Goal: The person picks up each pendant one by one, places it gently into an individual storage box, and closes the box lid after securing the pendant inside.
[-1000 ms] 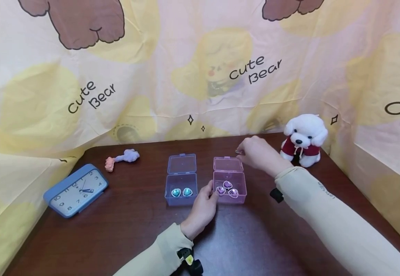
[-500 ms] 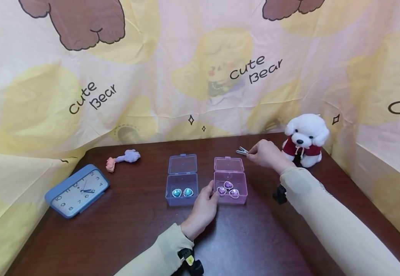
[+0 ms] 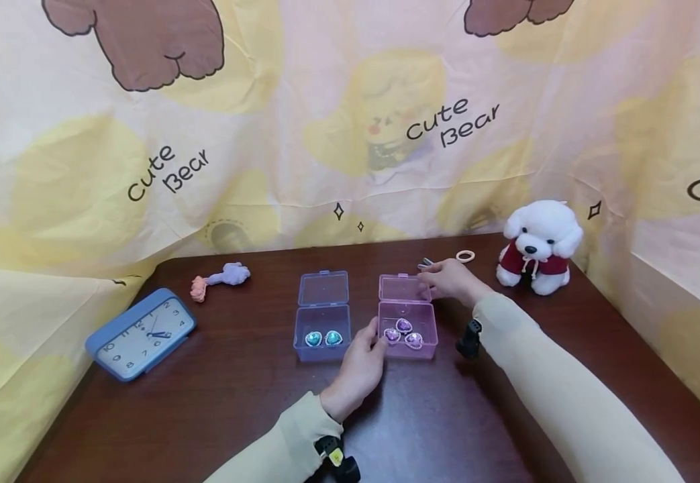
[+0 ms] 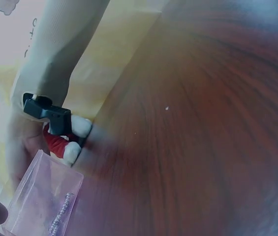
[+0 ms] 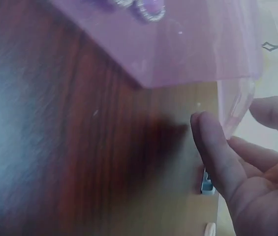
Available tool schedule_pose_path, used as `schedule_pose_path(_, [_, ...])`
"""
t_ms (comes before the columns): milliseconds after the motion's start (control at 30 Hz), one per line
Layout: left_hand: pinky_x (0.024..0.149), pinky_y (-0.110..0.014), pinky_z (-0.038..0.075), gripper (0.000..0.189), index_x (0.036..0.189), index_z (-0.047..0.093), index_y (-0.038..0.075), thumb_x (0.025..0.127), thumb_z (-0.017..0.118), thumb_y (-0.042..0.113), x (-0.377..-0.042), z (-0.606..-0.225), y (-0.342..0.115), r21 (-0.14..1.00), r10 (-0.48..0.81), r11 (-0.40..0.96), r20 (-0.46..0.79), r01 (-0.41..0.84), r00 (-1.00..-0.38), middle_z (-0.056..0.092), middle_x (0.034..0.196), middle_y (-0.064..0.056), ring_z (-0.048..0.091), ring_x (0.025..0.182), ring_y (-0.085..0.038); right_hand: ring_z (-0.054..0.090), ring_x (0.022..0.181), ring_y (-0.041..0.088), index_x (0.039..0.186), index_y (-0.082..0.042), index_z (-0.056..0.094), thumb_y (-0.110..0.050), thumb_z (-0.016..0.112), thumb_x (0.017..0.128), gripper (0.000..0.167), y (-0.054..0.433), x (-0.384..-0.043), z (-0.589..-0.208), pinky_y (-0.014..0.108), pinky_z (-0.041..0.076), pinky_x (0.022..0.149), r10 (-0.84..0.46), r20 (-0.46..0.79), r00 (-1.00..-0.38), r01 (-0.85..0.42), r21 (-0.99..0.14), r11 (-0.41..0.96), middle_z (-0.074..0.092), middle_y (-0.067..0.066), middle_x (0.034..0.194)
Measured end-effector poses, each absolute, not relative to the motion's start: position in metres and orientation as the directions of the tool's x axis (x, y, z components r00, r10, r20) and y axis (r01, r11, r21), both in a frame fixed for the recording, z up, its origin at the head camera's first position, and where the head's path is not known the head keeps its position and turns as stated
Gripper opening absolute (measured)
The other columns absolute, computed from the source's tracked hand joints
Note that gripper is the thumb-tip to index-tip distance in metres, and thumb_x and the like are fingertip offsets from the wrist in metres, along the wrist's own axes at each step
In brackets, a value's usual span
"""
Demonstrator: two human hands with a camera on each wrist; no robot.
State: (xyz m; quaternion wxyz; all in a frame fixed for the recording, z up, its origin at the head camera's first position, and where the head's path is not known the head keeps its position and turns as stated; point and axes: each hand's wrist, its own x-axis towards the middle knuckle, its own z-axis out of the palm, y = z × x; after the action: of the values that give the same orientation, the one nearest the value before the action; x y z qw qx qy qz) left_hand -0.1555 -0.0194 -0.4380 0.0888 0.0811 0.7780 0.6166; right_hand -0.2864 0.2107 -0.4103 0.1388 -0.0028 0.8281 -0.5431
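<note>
In the head view, my left hand (image 3: pixel 358 365) grips the left front corner of an open pink see-through box (image 3: pixel 408 350). Inside lie purple heart-shaped gems (image 3: pixel 413 341) with beaded silver rims. My right hand (image 3: pixel 454 282) is at the right edge of the box's raised lid (image 3: pixel 403 288). The right wrist view has thumb and fingers (image 5: pixel 215 147) spread loosely about that lid's edge, tips right at it. Just behind this hand a small silver clip (image 3: pixel 425 262) lies on the table, partly hidden.
Left of the pink box stands an open blue box (image 3: pixel 322 354) with two teal heart gems. A pale ring (image 3: pixel 465 256) and a white plush dog (image 3: pixel 537 245) are at the back right. A blue clock (image 3: pixel 141 334) and a purple-and-orange fluffy item (image 3: pixel 229 274) lie left.
My right hand first held the silver clip near the table's back, let it go there, then came forward and left to the pink lid. The left hand stays at the box.
</note>
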Motion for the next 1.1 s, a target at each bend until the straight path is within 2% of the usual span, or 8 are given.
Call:
schedule_pose_path(100, [0.115, -0.052, 0.026, 0.051, 0.153, 0.028, -0.003, 0.106, 0.042, 0.011, -0.156, -0.438, -0.019, 0.974, 0.239, 0.228, -0.039, 0.017, -0.97, 0.035, 0.153, -0.022, 0.029, 0.143, -0.034, 0.067, 0.086, 0.022, 0.135, 0.014, 0.048, -0.011, 0.055, 0.102, 0.043, 0.208, -0.288, -0.406, 0.033, 0.059, 0.076, -0.164, -0.21, -0.964, 0.142, -0.926, 0.351, 0.067, 0.026, 0.103])
schedule_pose_path(233, [0.114, -0.051, 0.026, 0.051, 0.153, 0.028, -0.003, 0.106, 0.042, 0.011, -0.155, -0.438, -0.018, 0.972, 0.243, 0.234, -0.037, 0.022, -0.969, 0.034, 0.153, -0.022, 0.029, 0.143, -0.034, 0.068, 0.094, 0.03, 0.136, 0.008, 0.052, -0.019, 0.054, 0.104, 0.042, 0.209, -0.282, -0.392, 0.039, 0.059, 0.079, -0.13, -0.142, -0.981, 0.077, -0.91, 0.407, 0.067, 0.026, 0.109])
schedule_pose_path(333, [0.114, -0.051, 0.026, 0.052, 0.154, 0.027, -0.003, 0.106, 0.042, 0.012, -0.156, -0.44, -0.018, 0.973, 0.245, 0.23, -0.04, 0.019, -0.969, 0.034, 0.154, -0.022, 0.029, 0.143, -0.033, 0.069, 0.091, 0.032, 0.132, 0.004, 0.058, -0.023, 0.053, 0.104, 0.039, 0.209, -0.276, -0.379, 0.043, 0.059, 0.078, -0.118, -0.065, -0.991, 0.002, -0.882, 0.472, 0.069, 0.024, 0.107])
schedule_pose_path(500, [0.114, -0.051, 0.027, 0.052, 0.154, 0.027, -0.001, 0.107, 0.042, 0.013, -0.157, -0.442, -0.018, 0.976, 0.249, 0.218, -0.034, 0.022, -0.968, 0.033, 0.154, -0.02, 0.029, 0.143, -0.032, 0.07, 0.083, 0.027, 0.12, -0.002, 0.067, -0.027, 0.055, 0.103, 0.033, 0.209, -0.262, -0.358, 0.044, 0.059, 0.076, -0.155, 0.053, -0.986, -0.137, -0.786, 0.602, 0.072, 0.017, 0.1])
schedule_pose_path(667, [0.114, -0.05, 0.028, 0.052, 0.154, 0.028, -0.002, 0.106, 0.043, 0.013, -0.157, -0.443, -0.019, 0.978, 0.249, 0.207, -0.016, 0.037, -0.968, 0.034, 0.155, -0.02, 0.03, 0.143, -0.032, 0.069, 0.09, 0.022, 0.114, -0.007, 0.073, -0.026, 0.058, 0.102, 0.027, 0.209, -0.243, -0.348, 0.043, 0.055, 0.081, -0.284, 0.178, -0.942, -0.332, -0.628, 0.704, 0.074, 0.007, 0.097])
schedule_pose_path(800, [0.114, -0.05, 0.028, 0.052, 0.154, 0.028, -0.002, 0.106, 0.043, 0.013, -0.157, -0.442, -0.02, 0.981, 0.254, 0.192, -0.027, 0.023, -0.967, 0.034, 0.155, -0.019, 0.029, 0.143, -0.032, 0.066, 0.098, 0.022, 0.114, -0.01, 0.075, -0.022, 0.062, 0.099, 0.023, 0.209, -0.225, -0.345, 0.046, 0.052, 0.086, -0.341, 0.231, -0.911, -0.411, -0.545, 0.731, 0.074, 0.007, 0.106])
schedule_pose_path(900, [0.114, -0.051, 0.026, 0.051, 0.153, 0.028, -0.002, 0.106, 0.043, 0.013, -0.157, -0.441, -0.021, 0.983, 0.254, 0.186, -0.038, 0.01, -0.966, 0.033, 0.156, -0.018, 0.028, 0.144, -0.032, 0.066, 0.096, 0.021, 0.112, -0.01, 0.076, -0.018, 0.067, 0.096, 0.02, 0.208, -0.212, -0.345, 0.045, 0.054, 0.084, -0.374, 0.255, -0.892, -0.452, -0.515, 0.728, 0.073, 0.006, 0.108])
schedule_pose_path(1100, [0.116, -0.051, 0.023, 0.051, 0.153, 0.028, -0.003, 0.106, 0.042, 0.012, -0.156, -0.439, -0.021, 0.986, 0.264, 0.167, -0.049, -0.004, -0.963, 0.032, 0.157, -0.018, 0.025, 0.145, -0.032, 0.067, 0.089, 0.015, 0.105, -0.012, 0.077, -0.016, 0.073, 0.091, 0.015, 0.204, -0.188, -0.351, 0.04, 0.055, 0.081, -0.441, 0.331, -0.835, -0.548, -0.415, 0.726, 0.073, -0.002, 0.097])
